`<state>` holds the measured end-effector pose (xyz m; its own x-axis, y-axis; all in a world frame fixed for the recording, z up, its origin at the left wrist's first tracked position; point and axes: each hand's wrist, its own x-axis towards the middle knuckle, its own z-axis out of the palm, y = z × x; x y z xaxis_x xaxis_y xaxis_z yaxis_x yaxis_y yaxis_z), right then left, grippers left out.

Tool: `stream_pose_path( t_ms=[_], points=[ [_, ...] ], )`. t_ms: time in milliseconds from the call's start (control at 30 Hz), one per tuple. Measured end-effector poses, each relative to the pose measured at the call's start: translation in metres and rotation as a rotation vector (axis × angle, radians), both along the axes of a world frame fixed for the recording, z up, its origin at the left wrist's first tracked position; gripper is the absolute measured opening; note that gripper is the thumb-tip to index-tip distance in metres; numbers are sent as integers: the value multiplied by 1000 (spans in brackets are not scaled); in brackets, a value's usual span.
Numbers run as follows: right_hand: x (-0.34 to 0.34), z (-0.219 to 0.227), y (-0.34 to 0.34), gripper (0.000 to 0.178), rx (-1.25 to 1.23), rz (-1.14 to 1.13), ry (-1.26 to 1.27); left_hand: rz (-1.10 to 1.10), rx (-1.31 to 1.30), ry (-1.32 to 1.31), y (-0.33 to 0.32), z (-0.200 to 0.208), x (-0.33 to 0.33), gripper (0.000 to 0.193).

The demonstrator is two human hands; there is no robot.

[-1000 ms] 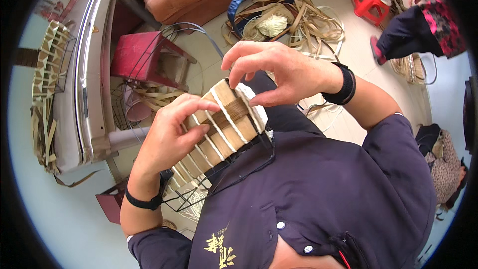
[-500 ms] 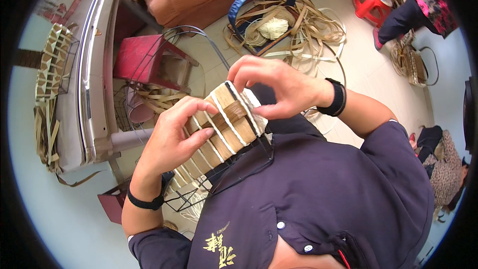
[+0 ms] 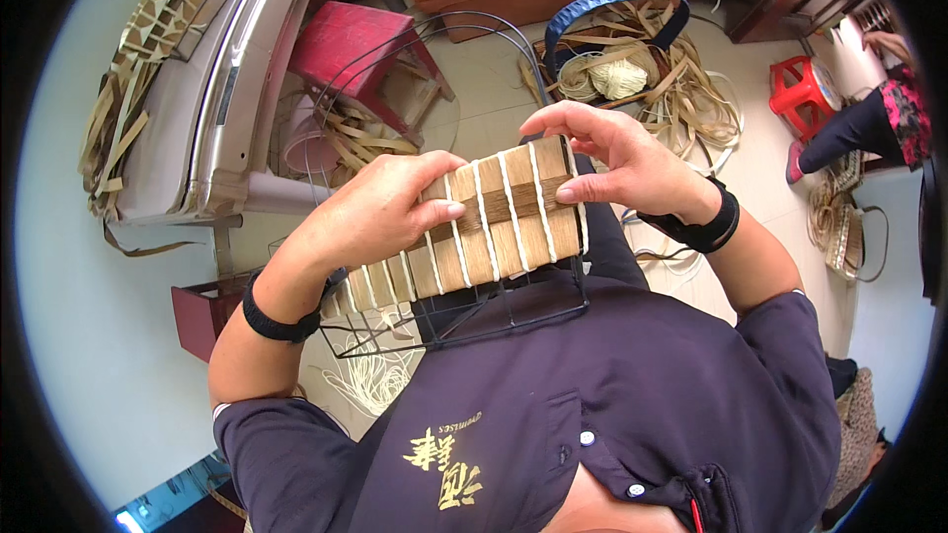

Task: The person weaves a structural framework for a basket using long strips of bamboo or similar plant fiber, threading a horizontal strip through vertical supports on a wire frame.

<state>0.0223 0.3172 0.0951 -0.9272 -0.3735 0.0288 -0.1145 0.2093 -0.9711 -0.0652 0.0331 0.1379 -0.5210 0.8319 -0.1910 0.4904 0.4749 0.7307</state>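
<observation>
Across my lap lies a partly woven basket, its side made of flat tan and brown strips bound with rows of white cord. Bare black wire frame runs along the edge nearest my body, and a tall wire handle arches away on the far side. With its thumb on the strips and its fingers over the far edge, my left hand grips the woven side near its middle. At the right end my right hand pinches the corner, thumb in front, fingertips partly hidden behind.
A red stool and a pink bucket stand beyond the basket. Farther right, a blue-handled basket holds a ball of cream cord beside loose strips. Another person is near a red plastic stool.
The basket has turned so its woven side lies more level and faces me. My right hand has shifted from picking at the end to holding the corner. The view has swung left.
</observation>
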Motion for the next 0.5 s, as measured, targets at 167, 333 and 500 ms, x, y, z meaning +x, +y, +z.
stream_pose_path(
  t_ms=[167,333,500],
  points=[
    [-2,-5,-10,58,-82,48,-29,-2,-58,-41,-2,-8,5,30],
    [-1,-6,-16,60,-58,-22,-99,45,-79,-43,2,-9,10,30],
    [2,2,-24,54,19,-57,-3,90,-69,-44,6,-9,13,29]
  ],
)
